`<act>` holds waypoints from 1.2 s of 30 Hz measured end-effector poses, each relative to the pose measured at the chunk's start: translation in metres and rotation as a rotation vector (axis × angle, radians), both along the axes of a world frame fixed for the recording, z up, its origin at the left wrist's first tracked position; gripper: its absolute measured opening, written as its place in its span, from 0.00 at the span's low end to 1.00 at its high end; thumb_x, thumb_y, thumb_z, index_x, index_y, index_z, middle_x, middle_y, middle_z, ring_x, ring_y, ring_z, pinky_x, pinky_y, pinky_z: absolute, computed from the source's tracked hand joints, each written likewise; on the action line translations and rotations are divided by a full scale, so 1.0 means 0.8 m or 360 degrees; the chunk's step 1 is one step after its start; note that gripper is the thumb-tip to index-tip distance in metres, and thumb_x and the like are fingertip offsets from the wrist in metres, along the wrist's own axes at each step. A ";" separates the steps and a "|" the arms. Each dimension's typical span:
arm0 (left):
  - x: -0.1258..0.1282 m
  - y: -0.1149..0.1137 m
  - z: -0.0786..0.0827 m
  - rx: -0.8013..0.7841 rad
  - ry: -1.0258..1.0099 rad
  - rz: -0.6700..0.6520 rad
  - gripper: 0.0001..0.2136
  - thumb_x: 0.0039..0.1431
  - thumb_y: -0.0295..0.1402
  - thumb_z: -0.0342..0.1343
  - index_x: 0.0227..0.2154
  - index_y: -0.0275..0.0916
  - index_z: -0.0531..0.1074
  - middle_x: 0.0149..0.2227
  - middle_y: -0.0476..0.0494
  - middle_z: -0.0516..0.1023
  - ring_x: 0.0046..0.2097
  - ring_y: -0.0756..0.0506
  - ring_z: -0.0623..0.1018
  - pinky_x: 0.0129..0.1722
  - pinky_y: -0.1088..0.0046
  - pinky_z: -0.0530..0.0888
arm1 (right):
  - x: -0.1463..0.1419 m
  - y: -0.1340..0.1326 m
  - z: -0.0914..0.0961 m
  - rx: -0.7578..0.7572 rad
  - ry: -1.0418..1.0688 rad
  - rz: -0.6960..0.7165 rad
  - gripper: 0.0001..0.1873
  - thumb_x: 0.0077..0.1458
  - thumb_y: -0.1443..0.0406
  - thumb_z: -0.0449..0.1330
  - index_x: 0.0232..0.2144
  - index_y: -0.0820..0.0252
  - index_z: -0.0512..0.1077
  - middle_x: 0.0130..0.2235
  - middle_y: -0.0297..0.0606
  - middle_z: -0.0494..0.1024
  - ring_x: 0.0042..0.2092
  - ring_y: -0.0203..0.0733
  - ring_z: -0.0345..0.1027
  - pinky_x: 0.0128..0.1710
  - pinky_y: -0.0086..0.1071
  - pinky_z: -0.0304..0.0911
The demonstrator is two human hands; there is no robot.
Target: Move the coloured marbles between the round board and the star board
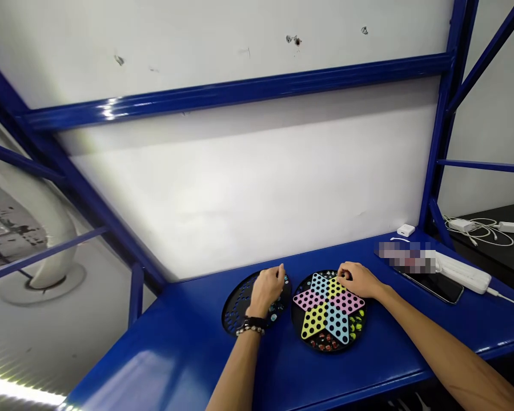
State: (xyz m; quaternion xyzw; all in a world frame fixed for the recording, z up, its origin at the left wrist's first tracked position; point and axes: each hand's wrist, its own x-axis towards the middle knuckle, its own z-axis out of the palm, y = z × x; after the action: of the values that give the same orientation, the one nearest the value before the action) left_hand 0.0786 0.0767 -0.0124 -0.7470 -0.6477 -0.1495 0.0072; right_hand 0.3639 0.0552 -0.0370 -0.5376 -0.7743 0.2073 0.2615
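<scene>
A round Chinese checkers board [325,311] lies on the blue shelf, its star in pink, yellow and light blue with black holes. Red marbles [325,342] and yellow-green marbles [357,324] fill pockets along its rim. My right hand [360,279] is at the board's upper right edge, its fingers curled together by the yellow point; what they hold, if anything, is hidden. Over a second black round tray [235,308] with holes and some pale marbles [274,317], my left hand [266,290] is closed, its fingers curled out of sight.
The blue shelf [175,337] backs onto a white wall panel [257,194] with blue metal bars [240,88]. Toward the right lie a black phone [439,287], a white power bank [465,273] with a cable, and a small white adapter [406,230]. More chargers [462,225] rest on a dark table.
</scene>
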 end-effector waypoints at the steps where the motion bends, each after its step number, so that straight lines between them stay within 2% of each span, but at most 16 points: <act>1: -0.011 0.000 0.000 -0.0012 -0.0011 0.0037 0.26 0.69 0.41 0.32 0.27 0.38 0.73 0.29 0.38 0.79 0.31 0.45 0.76 0.30 0.71 0.61 | 0.000 0.000 0.000 0.0004 0.0002 -0.0002 0.07 0.56 0.60 0.56 0.31 0.56 0.70 0.29 0.32 0.69 0.31 0.36 0.61 0.30 0.29 0.53; 4: -0.029 -0.006 -0.004 -0.0074 -0.0026 0.0079 0.23 0.68 0.44 0.37 0.28 0.40 0.74 0.31 0.41 0.79 0.33 0.44 0.76 0.30 0.72 0.62 | 0.001 0.001 -0.001 0.0012 0.0010 0.0002 0.07 0.56 0.60 0.56 0.30 0.56 0.70 0.29 0.32 0.68 0.31 0.35 0.61 0.30 0.29 0.53; 6: -0.026 -0.012 -0.005 -0.0043 -0.0027 0.0046 0.21 0.67 0.44 0.39 0.31 0.41 0.74 0.35 0.42 0.80 0.38 0.43 0.77 0.34 0.72 0.65 | 0.002 0.002 -0.002 0.0012 0.0012 0.0006 0.07 0.56 0.60 0.55 0.30 0.56 0.70 0.29 0.32 0.68 0.31 0.36 0.61 0.30 0.28 0.53; 8: -0.013 -0.018 -0.004 0.0053 -0.0055 -0.0069 0.18 0.67 0.42 0.40 0.36 0.41 0.74 0.40 0.43 0.79 0.43 0.43 0.76 0.40 0.71 0.67 | 0.002 0.002 -0.003 0.0007 0.0007 0.0007 0.08 0.56 0.60 0.55 0.31 0.56 0.70 0.29 0.32 0.68 0.31 0.36 0.61 0.30 0.29 0.53; 10: 0.004 -0.024 -0.001 0.0104 -0.0110 -0.0265 0.17 0.68 0.41 0.40 0.40 0.42 0.73 0.42 0.44 0.77 0.45 0.45 0.75 0.43 0.71 0.68 | 0.002 0.003 -0.003 0.0008 0.0002 0.0004 0.07 0.56 0.60 0.55 0.31 0.56 0.71 0.29 0.32 0.68 0.31 0.36 0.62 0.30 0.29 0.53; 13: 0.026 -0.029 -0.002 -0.0010 -0.0056 -0.0492 0.15 0.67 0.40 0.40 0.40 0.43 0.73 0.42 0.45 0.75 0.41 0.46 0.76 0.40 0.72 0.69 | 0.002 0.002 -0.002 0.0011 0.0003 0.0008 0.07 0.56 0.60 0.55 0.31 0.56 0.71 0.29 0.32 0.69 0.31 0.36 0.62 0.31 0.29 0.54; 17: 0.036 -0.030 -0.010 -0.0133 0.0223 -0.0420 0.15 0.67 0.39 0.40 0.40 0.43 0.71 0.41 0.44 0.75 0.39 0.45 0.77 0.35 0.72 0.69 | 0.001 0.001 -0.001 0.0003 -0.0008 0.0013 0.07 0.56 0.60 0.55 0.31 0.56 0.71 0.30 0.32 0.69 0.31 0.36 0.62 0.30 0.29 0.54; 20: 0.036 -0.028 -0.014 -0.0180 0.0297 -0.0417 0.15 0.69 0.38 0.37 0.42 0.43 0.69 0.41 0.44 0.76 0.39 0.45 0.77 0.35 0.71 0.69 | 0.001 0.001 -0.001 0.0004 -0.0017 0.0012 0.08 0.56 0.60 0.55 0.31 0.56 0.71 0.30 0.33 0.69 0.32 0.36 0.62 0.31 0.29 0.54; 26: 0.034 -0.022 -0.014 -0.0247 0.0338 -0.0498 0.18 0.69 0.39 0.36 0.35 0.43 0.71 0.35 0.44 0.79 0.37 0.44 0.78 0.36 0.70 0.68 | 0.001 0.001 -0.001 0.0013 -0.0007 0.0018 0.08 0.56 0.60 0.55 0.31 0.56 0.71 0.30 0.33 0.70 0.32 0.37 0.63 0.31 0.29 0.54; 36: 0.032 -0.023 -0.014 -0.0173 0.0203 -0.0420 0.25 0.69 0.44 0.35 0.26 0.41 0.72 0.28 0.44 0.79 0.32 0.46 0.77 0.31 0.72 0.63 | 0.002 0.002 -0.003 0.0028 -0.0018 0.0017 0.08 0.56 0.60 0.55 0.30 0.56 0.71 0.30 0.32 0.70 0.32 0.36 0.62 0.31 0.29 0.55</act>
State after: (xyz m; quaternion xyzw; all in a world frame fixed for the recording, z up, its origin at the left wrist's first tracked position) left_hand 0.1039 0.0581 -0.0234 -0.8328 -0.5494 -0.0661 -0.0120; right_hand 0.3651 0.0568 -0.0393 -0.5323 -0.7805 0.1988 0.2608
